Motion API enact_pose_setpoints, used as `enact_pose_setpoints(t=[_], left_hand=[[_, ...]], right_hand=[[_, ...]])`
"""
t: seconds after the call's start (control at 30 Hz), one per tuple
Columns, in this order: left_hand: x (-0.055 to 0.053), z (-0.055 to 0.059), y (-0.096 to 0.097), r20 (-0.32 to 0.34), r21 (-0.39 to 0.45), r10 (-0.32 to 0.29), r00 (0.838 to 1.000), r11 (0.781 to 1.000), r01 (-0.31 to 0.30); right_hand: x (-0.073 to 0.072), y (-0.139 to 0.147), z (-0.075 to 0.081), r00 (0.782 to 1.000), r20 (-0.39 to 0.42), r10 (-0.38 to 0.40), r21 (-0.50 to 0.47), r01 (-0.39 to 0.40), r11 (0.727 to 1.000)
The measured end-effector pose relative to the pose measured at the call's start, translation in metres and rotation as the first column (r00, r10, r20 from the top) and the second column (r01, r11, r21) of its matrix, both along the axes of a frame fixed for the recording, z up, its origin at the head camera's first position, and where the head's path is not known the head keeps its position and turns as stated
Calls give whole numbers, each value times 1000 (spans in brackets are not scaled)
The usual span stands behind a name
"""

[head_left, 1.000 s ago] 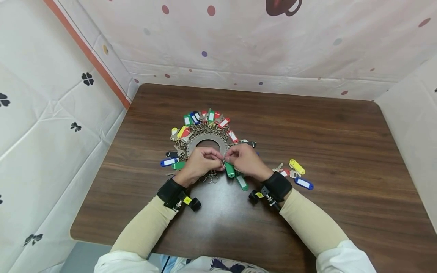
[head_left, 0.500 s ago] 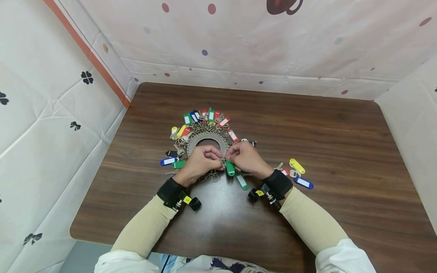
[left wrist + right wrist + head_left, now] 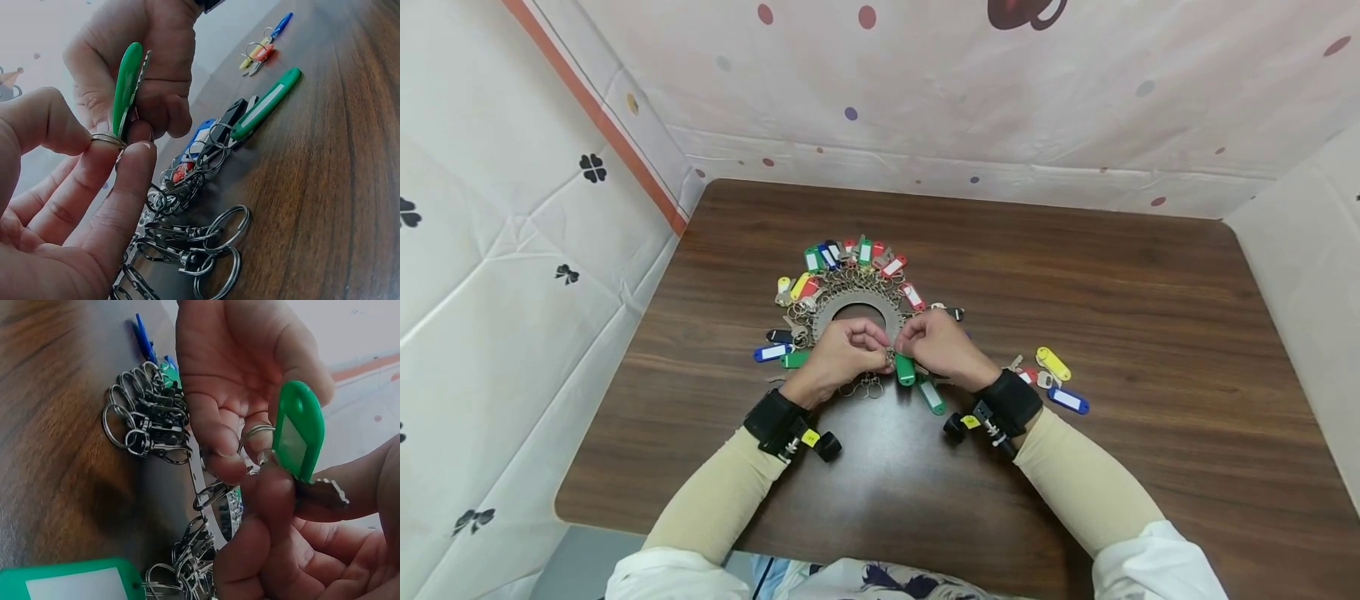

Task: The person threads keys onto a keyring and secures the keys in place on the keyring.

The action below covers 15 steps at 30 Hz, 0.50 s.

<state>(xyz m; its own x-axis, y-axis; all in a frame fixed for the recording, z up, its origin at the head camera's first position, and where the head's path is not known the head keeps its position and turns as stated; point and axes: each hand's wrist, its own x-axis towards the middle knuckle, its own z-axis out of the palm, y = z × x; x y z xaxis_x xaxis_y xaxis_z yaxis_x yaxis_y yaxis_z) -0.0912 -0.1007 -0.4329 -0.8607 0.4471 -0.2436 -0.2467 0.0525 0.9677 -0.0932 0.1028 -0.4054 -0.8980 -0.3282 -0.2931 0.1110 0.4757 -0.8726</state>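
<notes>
My left hand (image 3: 842,358) pinches a small metal split ring (image 3: 107,139) between thumb and fingertips. Facing it, my right hand (image 3: 943,346) holds a key (image 3: 325,492) whose toothed end sticks out from the fingers. A green key tag (image 3: 300,431) stands up beside that key at the split ring. Both hands work at the near edge of a large grey ring (image 3: 859,297), fringed with metal clasps and colored key tags. The exact contact of the right fingertips with the split ring is partly hidden.
Bare clasps with rings (image 3: 222,250) hang at the large ring's near side. Another green tag (image 3: 932,397) lies close to my right hand. On the brown table (image 3: 1120,317) to the right are a yellow tag (image 3: 1053,364), a blue tag (image 3: 1068,400) and a red tag with keys.
Both hands stay nearly in place at the large ring's near edge. My right hand has shifted very slightly, and the green tag hangs a little more upright.
</notes>
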Motion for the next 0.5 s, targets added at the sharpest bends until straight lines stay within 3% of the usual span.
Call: enact_pose_setpoints(t=[0.3, 0.5], left_hand=[[1, -1, 1, -17, -20, 5, 1000, 1000, -5], [1, -1, 1, -21, 12, -11, 1000, 1000, 11]], right_hand=[[-2, 0, 1, 999, 26, -21, -27, 22, 999], [0, 2, 3, 1000, 12, -15, -29, 16, 999]])
